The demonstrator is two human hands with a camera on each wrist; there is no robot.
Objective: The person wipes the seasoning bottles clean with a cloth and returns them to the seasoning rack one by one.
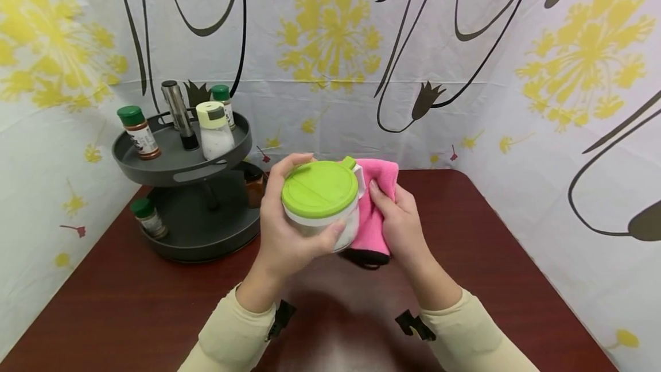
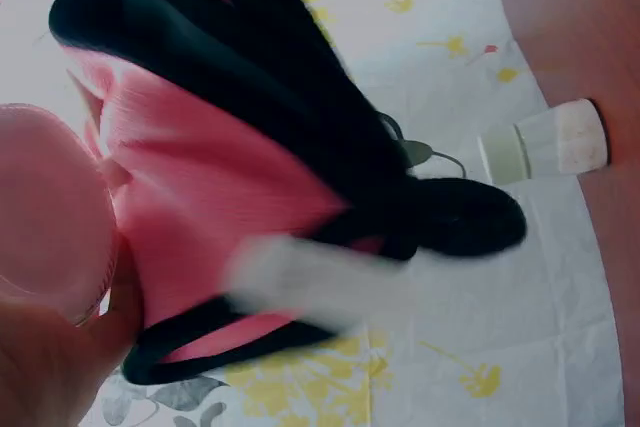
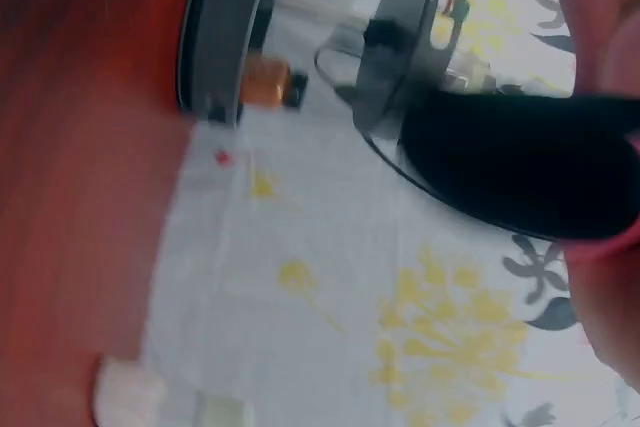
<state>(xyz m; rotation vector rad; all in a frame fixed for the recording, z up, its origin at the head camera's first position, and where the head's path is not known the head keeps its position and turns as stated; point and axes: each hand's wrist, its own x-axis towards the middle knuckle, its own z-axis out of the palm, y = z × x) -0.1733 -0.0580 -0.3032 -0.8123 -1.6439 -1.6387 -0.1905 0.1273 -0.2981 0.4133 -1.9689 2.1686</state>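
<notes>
Right of the two-tier rack (image 1: 222, 234), the left hand (image 1: 289, 231) grips a green-lidded jar (image 1: 320, 197), raised above the table (image 1: 490, 274); it looks stiff, perhaps slippery, best held round its body. Just beside it, the pink cloth (image 1: 370, 223), probably soft and light, is held by the right hand (image 1: 404, 223).

Jar (image 1: 320, 188) partly hidden, sleeves (image 1: 227, 334) cut off
</notes>
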